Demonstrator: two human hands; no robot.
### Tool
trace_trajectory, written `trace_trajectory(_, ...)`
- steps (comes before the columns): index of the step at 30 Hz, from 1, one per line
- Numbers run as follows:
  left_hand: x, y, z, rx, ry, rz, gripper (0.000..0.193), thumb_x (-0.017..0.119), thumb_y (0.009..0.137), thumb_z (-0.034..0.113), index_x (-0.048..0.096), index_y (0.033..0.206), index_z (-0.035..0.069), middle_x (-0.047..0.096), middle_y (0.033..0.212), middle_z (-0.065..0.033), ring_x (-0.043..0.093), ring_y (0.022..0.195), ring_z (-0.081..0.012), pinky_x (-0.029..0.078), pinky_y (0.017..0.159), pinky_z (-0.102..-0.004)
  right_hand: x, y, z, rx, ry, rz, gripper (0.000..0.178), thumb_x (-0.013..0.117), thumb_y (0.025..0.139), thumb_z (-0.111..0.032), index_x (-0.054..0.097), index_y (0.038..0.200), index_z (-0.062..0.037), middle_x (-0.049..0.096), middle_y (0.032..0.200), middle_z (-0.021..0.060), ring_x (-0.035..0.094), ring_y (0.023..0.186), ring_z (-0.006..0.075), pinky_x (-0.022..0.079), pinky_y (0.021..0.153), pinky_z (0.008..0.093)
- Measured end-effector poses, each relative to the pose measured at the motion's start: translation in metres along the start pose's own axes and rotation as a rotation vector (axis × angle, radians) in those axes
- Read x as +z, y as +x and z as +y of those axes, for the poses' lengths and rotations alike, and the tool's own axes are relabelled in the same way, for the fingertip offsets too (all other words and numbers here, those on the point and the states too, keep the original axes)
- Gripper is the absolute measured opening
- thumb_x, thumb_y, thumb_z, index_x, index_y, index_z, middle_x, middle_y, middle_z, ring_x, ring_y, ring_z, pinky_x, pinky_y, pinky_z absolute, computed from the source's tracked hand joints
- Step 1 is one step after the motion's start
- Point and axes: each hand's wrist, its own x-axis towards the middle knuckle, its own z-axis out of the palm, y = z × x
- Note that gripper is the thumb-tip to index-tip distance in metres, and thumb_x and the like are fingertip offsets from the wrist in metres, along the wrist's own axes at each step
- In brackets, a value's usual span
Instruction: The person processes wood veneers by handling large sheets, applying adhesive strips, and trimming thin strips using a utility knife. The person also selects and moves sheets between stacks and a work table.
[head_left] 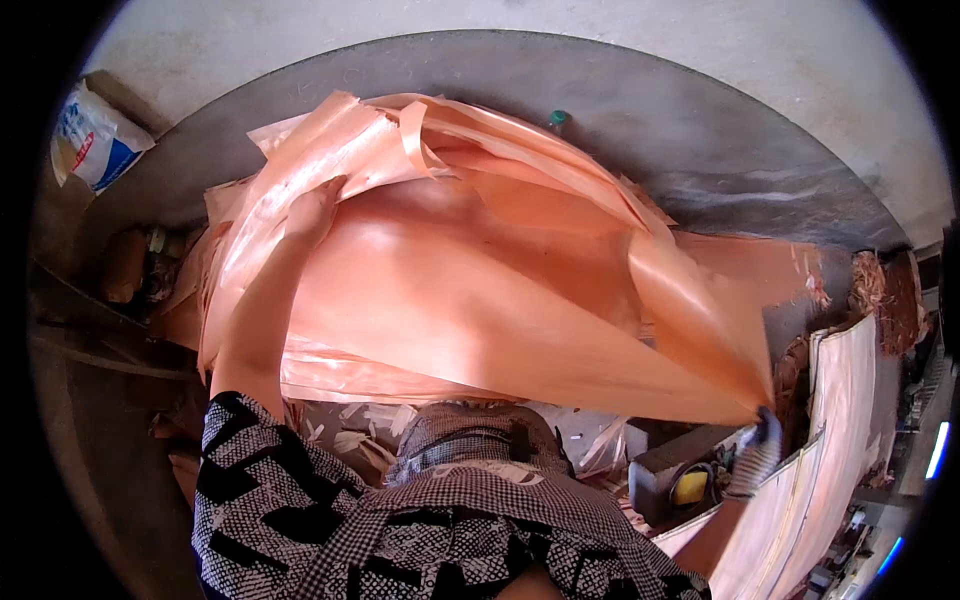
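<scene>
A large, thin orange-tan wood veneer sheet (pixel 430 300) stretches across the middle, bowed and raised over a pile of similar sheets. At its far left part, my bare left hand (pixel 316 208) is closed on the sheet's edge, with the fingertips partly hidden by the veneer. My right hand (pixel 757 456), in a striped glove with dark fingertips, grips the sheet's near right corner and is slightly blurred. Between the hands the veneer sags and folds. Curled, torn veneer edges (pixel 415 135) rise at the back of the pile.
A grey wall panel (pixel 640 100) stands behind the pile, with a green-capped bottle (pixel 558 120) before it. At far left lies a white-and-blue bag (pixel 98 140). Paler boards (pixel 840 400) lean at right. A yellow object (pixel 690 487) sits near my right forearm; veneer scraps (pixel 365 440) litter the floor.
</scene>
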Motion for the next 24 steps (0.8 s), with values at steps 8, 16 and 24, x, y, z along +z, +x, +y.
trace_trajectory(8,0.039,-0.011,0.029,0.029,0.14,-0.224,0.035,0.04,0.084,0.014,0.045,0.118,0.008,0.054,0.114,-0.0099,0.059,0.089,-0.0272,0.049,0.072,-0.0389,-0.201,-0.067,-0.09,0.206,-0.287,0.214,0.018,0.048,0.083,-0.01,0.061,0.095,-0.0077,0.046,0.077,-0.0083,0.032,0.06,0.0033,0.023,0.053,0.0144)
trace_trajectory(16,0.078,-0.016,0.026,0.078,0.103,-0.072,0.037,0.042,0.083,0.013,0.041,0.119,0.006,0.05,0.117,-0.0109,0.056,0.097,-0.0267,0.05,0.073,-0.0374,-0.387,-0.176,-0.19,0.139,-0.789,0.612,0.023,0.045,0.085,-0.01,0.055,0.105,-0.0061,0.051,0.095,-0.0012,0.041,0.077,0.0094,0.032,0.068,0.0209)
trace_trajectory(24,0.101,-0.082,0.08,0.064,0.001,-0.412,0.048,0.052,0.078,0.021,0.039,0.123,0.008,0.041,0.123,-0.0121,0.047,0.105,-0.0282,0.046,0.079,-0.0396,-0.454,-0.296,-0.262,0.265,-1.026,0.796,0.029,0.041,0.088,-0.011,0.048,0.114,-0.0002,0.049,0.109,0.0071,0.044,0.095,0.015,0.036,0.083,0.0267)
